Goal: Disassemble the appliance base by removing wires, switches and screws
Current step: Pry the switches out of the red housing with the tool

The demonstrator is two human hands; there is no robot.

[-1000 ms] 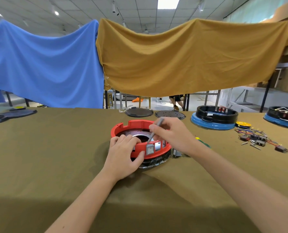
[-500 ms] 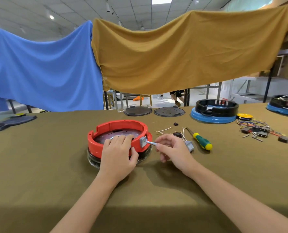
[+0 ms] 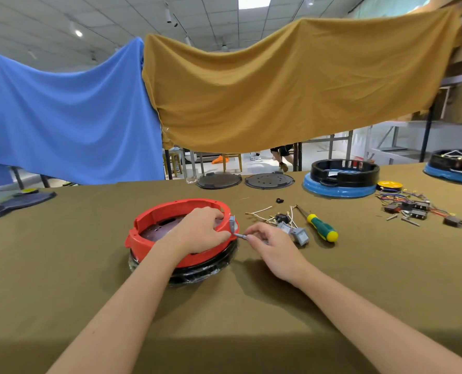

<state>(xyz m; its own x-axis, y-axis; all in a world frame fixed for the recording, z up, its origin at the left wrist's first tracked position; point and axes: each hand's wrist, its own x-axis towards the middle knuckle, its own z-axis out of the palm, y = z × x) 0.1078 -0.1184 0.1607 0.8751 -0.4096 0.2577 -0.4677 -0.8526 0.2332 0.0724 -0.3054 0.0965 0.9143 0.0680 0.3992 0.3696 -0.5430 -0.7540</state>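
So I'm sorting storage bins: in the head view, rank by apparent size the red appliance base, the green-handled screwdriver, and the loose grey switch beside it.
1. red appliance base
2. green-handled screwdriver
3. loose grey switch

All three lie at similar depth, so the order looks reliable.

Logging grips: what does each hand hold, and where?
Left hand grips the red plastic ring base at its right rim; right hand pinches a thin grey tool mid-shaft.
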